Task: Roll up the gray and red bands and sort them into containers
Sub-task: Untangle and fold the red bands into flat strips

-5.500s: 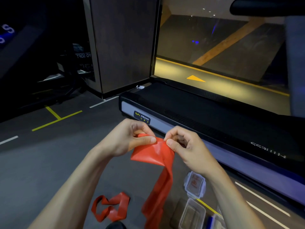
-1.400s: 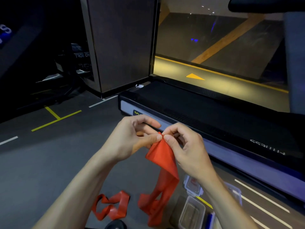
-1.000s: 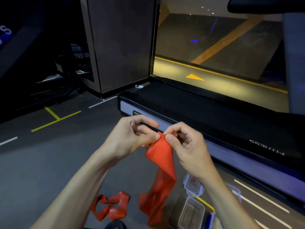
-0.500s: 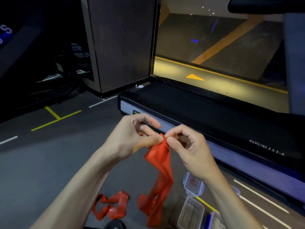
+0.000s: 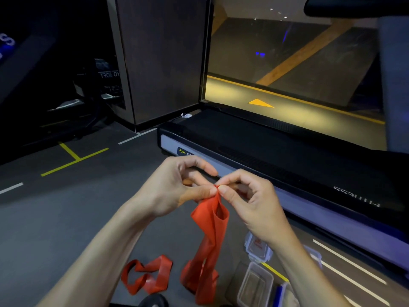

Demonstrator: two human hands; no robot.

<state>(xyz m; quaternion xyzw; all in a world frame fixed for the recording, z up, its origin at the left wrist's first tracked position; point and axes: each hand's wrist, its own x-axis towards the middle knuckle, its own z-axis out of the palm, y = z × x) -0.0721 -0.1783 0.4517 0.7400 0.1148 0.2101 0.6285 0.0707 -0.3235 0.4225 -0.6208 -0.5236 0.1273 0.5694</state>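
A long red band (image 5: 210, 235) hangs from my two hands, its lower end bunched on the floor. My left hand (image 5: 174, 188) pinches its top edge between thumb and fingers. My right hand (image 5: 247, 200) pinches the same top edge right beside it, thumb against forefinger. A second red band (image 5: 146, 276) lies looped on the floor at the lower left. A clear open container (image 5: 254, 284) stands on the floor at the lower right, with a clear lid (image 5: 257, 249) behind it. No gray band is in view.
A black treadmill deck (image 5: 276, 151) runs across the floor just beyond my hands. A dark pillar (image 5: 159, 58) stands behind it on the left. More clear containers (image 5: 285, 293) sit at the bottom right edge. A dark round object (image 5: 152, 301) lies at the bottom.
The band's top edge, spread wide between my hands earlier, is now gathered narrow between my fingertips. My hands have drawn close together.
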